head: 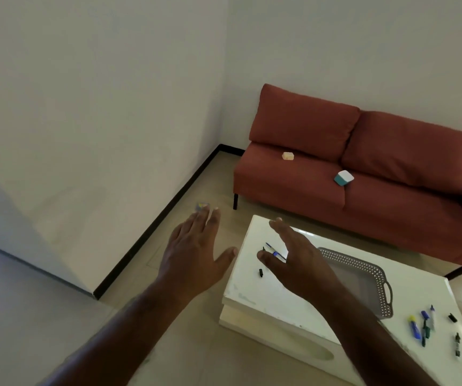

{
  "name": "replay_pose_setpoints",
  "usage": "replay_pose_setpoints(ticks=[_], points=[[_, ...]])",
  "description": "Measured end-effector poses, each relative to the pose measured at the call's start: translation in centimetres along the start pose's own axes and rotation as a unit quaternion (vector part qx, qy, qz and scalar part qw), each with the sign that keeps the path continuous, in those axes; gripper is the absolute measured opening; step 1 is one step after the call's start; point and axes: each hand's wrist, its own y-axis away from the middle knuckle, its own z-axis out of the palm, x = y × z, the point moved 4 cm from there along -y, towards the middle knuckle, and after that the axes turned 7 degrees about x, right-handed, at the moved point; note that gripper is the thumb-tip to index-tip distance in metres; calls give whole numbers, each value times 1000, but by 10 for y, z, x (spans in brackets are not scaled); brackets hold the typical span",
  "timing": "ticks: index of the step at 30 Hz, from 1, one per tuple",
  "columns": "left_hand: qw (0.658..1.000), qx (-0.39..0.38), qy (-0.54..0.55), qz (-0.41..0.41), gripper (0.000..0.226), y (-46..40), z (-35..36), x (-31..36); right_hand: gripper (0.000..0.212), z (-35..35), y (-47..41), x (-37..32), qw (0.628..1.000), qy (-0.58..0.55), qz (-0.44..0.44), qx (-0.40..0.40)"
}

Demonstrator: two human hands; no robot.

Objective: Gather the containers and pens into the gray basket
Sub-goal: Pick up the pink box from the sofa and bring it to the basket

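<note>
The gray basket lies on a white low table, partly hidden by my right forearm. My right hand hovers open over the table's far left part, above a blue pen and small black caps. My left hand is open with fingers spread, out over the floor left of the table. Several pens and markers lie at the table's right end. On the red sofa rest a teal-and-white container and a small beige container.
The red sofa stands against the far wall behind the table. A small blurred blue-and-yellow object lies on the floor beyond my left fingertips. A black baseboard runs along the left wall.
</note>
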Motion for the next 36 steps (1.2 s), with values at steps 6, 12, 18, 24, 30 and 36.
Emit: replay_pose_setpoints(ticks=[6, 12, 18, 24, 30, 36], points=[[1000, 6, -1, -18, 85, -18, -8, -37, 71, 22, -44, -30, 1000, 6, -10, -18], [999, -1, -19, -39, 83, -61, 5, -78, 72, 57, -109, -53, 999, -14, -30, -43], [996, -25, -49, -68, 84, -115, 22, -135, 74, 86, -195, -55, 996, -26, -50, -71], [992, -30, -59, -112, 86, -150, 34, -183, 71, 104, -258, -56, 995, -33, -49, -76], [994, -25, -46, -93, 84, -202, 48, -224, 71, 123, -309, -62, 997, -22, -23, -69], [997, -46, -27, -48, 85, -268, 69, -281, 72, 144, -368, -77, 999, -5, 32, -34]])
